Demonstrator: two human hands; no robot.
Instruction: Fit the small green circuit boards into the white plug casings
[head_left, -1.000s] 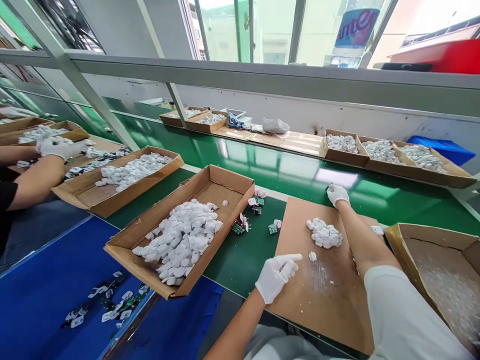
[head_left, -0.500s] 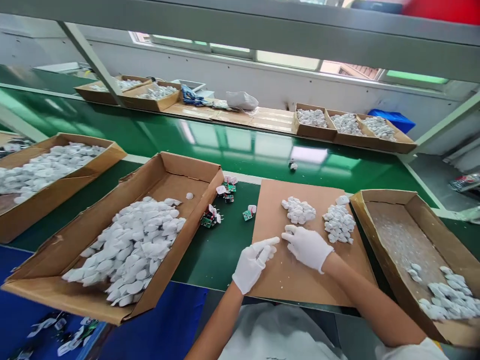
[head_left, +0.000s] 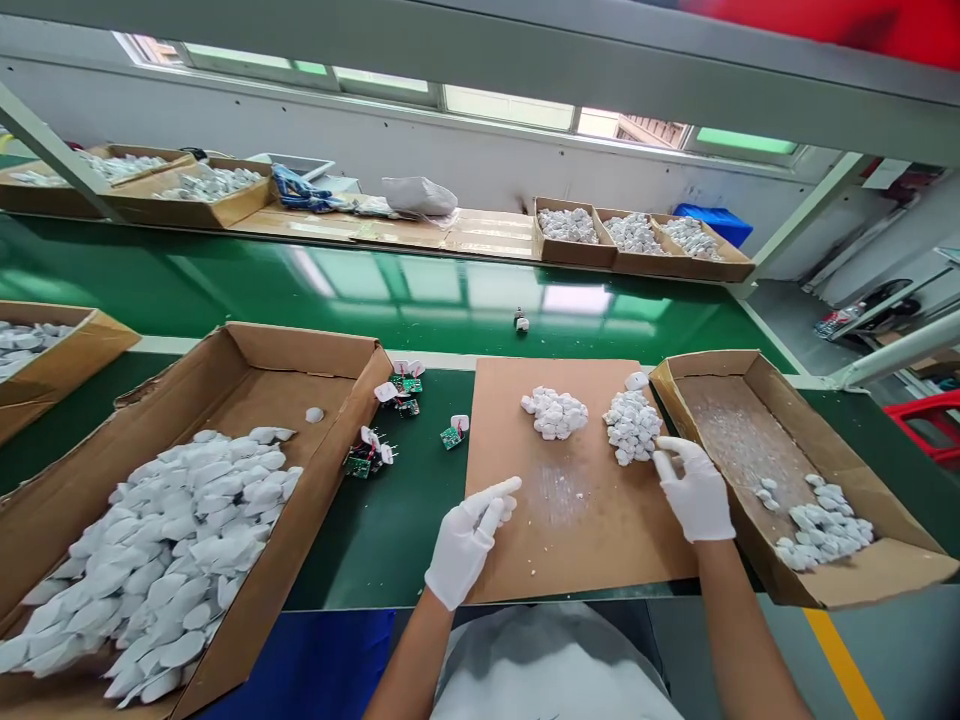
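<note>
At the far left edge I had a cardboard box point(head_left: 82, 352) of white plastic casings, cut off by the frame. Just right of it sat a large cardboard tray point(head_left: 255, 400), heaped with more casings toward its near end, with one loose casing point(head_left: 315, 414) alone on its bare floor. Beside the tray, on the green worktop point(head_left: 375, 540), lay small green circuit boards point(head_left: 452, 437) with metal prongs, some with white parts on them. Next came my left hand point(head_left: 465, 540) in a white glove, its fingers point(head_left: 495, 500) open and stretched to the right, with nothing visible in them, over the lower left corner of a brown cardboard sheet point(head_left: 570, 540). That sheet carried two heaps of small white pieces, a smaller heap point(head_left: 555, 413) and, to its right, a taller heap point(head_left: 632, 426), with a single casing point(head_left: 637, 380) just above it. My right hand point(head_left: 697, 490), also gloved, was nearest that taller heap, its fingers point(head_left: 671, 450) spread open and apparently empty, just below it. Right beside that hand stood an open cardboard box point(head_left: 742, 420), with a smaller pile of white pieces point(head_left: 825, 530) at its near end. Past it, at the far right, I could see a red plastic crate point(head_left: 922, 420).
</note>
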